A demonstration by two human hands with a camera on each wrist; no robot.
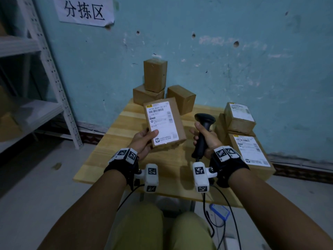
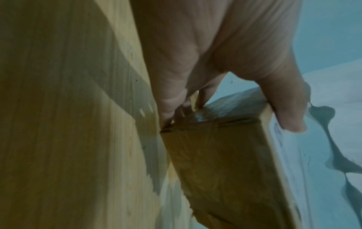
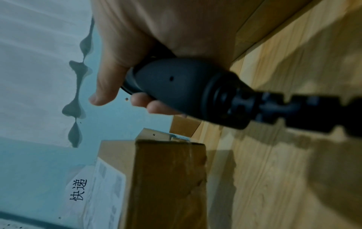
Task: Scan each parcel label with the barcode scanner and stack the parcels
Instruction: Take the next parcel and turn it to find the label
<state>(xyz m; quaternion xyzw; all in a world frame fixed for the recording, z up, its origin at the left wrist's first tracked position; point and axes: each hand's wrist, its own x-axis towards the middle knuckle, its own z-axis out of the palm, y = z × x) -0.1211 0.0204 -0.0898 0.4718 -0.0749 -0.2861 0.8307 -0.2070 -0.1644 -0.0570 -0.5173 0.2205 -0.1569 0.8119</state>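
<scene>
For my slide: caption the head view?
Left hand holds labelled parcel; right hand grips scanner.

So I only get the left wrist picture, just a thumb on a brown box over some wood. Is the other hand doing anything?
Observer: Yes, the right hand grips a black barcode scanner by its handle, upright above the table.
Operator: Can you read the label on my box?
Observer: Partly. In the head view the held parcel is tilted with its white label facing up; a barcode sits near the top, and the left hand has its thumb on the label.
Operator: Any other boxes?
Observer: Three plain brown boxes stand at the table's far edge, and labelled parcels are stacked at the right.
</scene>
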